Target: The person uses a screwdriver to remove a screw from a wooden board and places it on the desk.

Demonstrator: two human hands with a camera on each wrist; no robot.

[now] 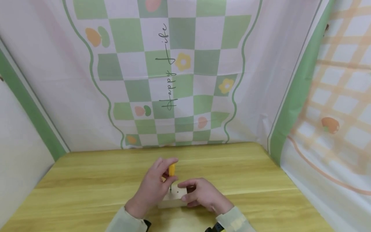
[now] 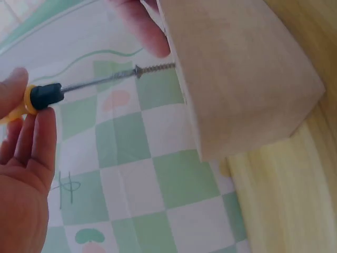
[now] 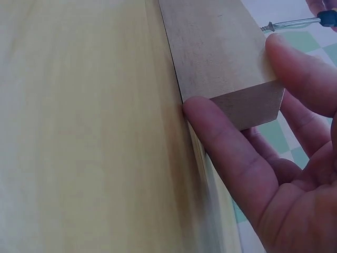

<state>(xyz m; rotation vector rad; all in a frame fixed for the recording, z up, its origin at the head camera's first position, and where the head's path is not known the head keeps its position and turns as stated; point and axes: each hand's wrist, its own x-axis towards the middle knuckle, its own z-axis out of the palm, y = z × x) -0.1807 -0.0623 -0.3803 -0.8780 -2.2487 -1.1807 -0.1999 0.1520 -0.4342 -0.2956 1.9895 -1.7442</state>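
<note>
A pale wooden block (image 1: pixel 171 203) rests on the table below both hands. My left hand (image 1: pixel 150 185) grips the yellow and black handle of a screwdriver (image 1: pixel 172 170) above it. In the left wrist view, the screwdriver's shaft meets the head of a screw (image 2: pixel 157 68). That screw's tip is at the block's face, with most of its thread exposed. Beside it on the top face is a small dark spot (image 1: pixel 177 192), perhaps a hole. At the block's right end, my right hand (image 1: pixel 204 193) holds the block, its fingers and thumb around the corner.
The wood-grain tabletop (image 1: pixel 87 187) spreads around the block. Behind it hangs a green and white checked cloth (image 1: pixel 185 87) with lettering, and another patterned cloth (image 1: pixel 333 96) hangs on the right.
</note>
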